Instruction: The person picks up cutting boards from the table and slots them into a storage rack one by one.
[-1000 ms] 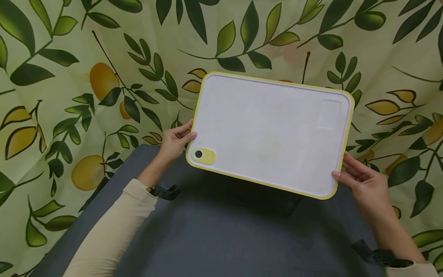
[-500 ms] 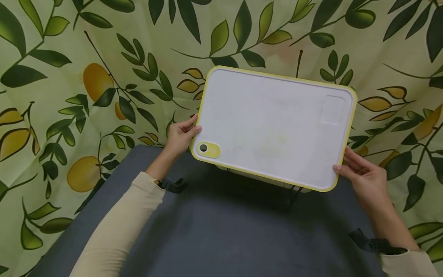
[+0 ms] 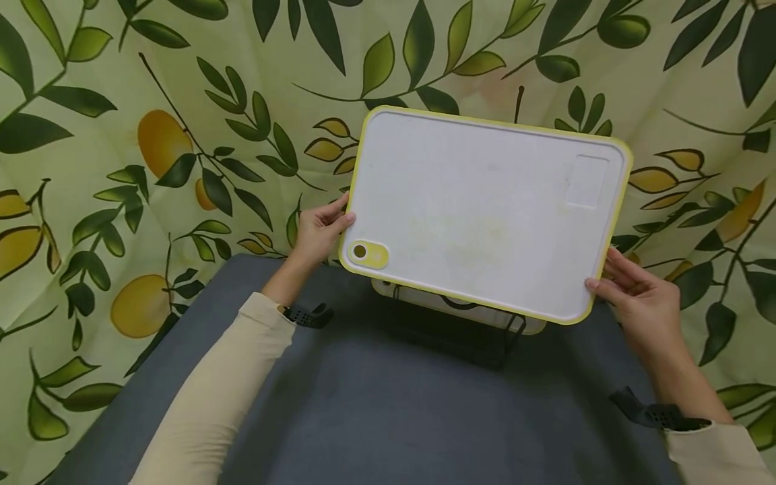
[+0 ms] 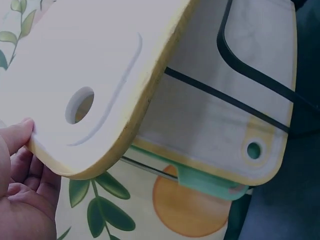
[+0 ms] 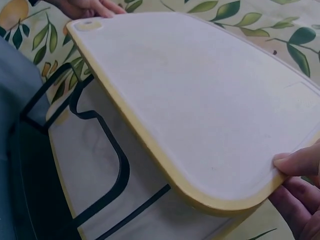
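Note:
A white cutting board (image 3: 485, 215) with a yellow rim and a round hole near one corner is held up, slightly tilted, by both hands. My left hand (image 3: 316, 234) pinches its left edge near the hole, thumb on the face. At the lower right edge, my right hand (image 3: 645, 310) grips with the thumb in front and fingers behind. Below and behind the held board is a black wire rack (image 4: 250, 78). A second white board (image 4: 215, 125) with a yellow rim stands in it, and a green-edged piece (image 4: 205, 184) shows behind that one.
The rack stands on a dark grey table (image 3: 388, 417), partly hidden by the held board. Behind the table hangs a fabric backdrop (image 3: 267, 40) printed with leaves and yellow fruit. Black straps (image 3: 309, 315) hang from both wrists.
Both hands have raised the cutting board a little and shifted it to the right in the head view. More of the rack and the second board now shows beneath it.

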Motion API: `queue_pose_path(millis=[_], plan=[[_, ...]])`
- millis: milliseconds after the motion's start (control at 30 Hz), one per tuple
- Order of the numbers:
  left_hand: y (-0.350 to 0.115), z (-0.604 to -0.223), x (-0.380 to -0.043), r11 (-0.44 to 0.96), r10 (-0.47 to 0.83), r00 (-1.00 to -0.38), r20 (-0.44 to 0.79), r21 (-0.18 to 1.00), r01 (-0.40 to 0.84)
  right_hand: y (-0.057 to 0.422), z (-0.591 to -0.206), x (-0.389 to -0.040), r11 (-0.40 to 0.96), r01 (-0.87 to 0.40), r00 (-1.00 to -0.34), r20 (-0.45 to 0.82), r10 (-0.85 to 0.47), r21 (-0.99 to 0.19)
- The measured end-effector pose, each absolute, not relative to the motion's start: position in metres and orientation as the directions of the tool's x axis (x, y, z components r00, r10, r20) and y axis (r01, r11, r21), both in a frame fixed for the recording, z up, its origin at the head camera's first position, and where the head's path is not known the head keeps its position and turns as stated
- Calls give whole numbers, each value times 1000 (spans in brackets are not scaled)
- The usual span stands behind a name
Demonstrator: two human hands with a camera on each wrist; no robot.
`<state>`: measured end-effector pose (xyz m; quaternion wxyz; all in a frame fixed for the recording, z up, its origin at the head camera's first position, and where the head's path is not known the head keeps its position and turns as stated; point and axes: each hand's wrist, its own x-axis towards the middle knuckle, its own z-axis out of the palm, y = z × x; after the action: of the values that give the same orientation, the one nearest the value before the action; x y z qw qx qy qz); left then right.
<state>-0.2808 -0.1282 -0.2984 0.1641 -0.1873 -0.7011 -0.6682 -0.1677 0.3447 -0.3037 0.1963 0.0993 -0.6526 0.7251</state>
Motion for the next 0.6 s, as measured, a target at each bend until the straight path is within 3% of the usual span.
queue_pose_path(millis=[600], plan=[[-113, -309, -297, -1, 35, -878, 478, 878, 478, 356, -306, -173, -14, -404, -901, 395, 180, -915]])
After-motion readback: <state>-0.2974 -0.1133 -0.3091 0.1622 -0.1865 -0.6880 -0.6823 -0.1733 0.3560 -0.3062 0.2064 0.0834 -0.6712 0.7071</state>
